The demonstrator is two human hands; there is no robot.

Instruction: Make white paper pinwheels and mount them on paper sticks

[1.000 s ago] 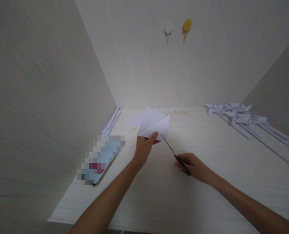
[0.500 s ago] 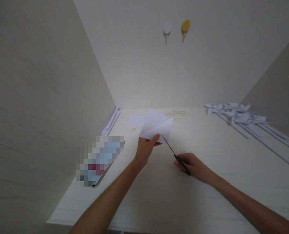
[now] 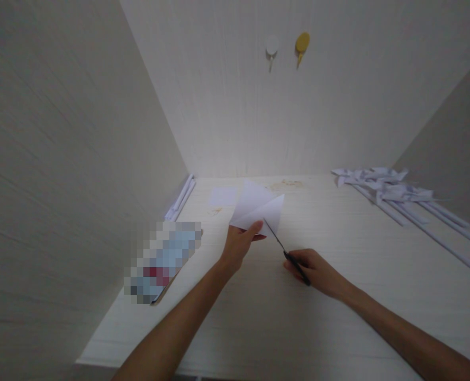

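My left hand (image 3: 241,244) pinches the lower corner of a folded white paper (image 3: 259,207), held up above the pale desk (image 3: 267,317). My right hand (image 3: 318,270) is closed round the black handles of a pair of scissors (image 3: 285,251). The thin blades point up and left, and their tip reaches the paper's lower edge right beside my left thumb.
A small white paper square (image 3: 223,196) lies behind the folded paper. A blurred-out flat object (image 3: 163,259) lies at the left. Rolled paper sticks (image 3: 181,197) rest by the left wall, paper pinwheels (image 3: 394,193) at the right. Two hooks (image 3: 286,46) hang on the back wall.
My left hand has carried the folded paper slightly to the right, onto the scissors' tip. My right hand has stayed where it was.
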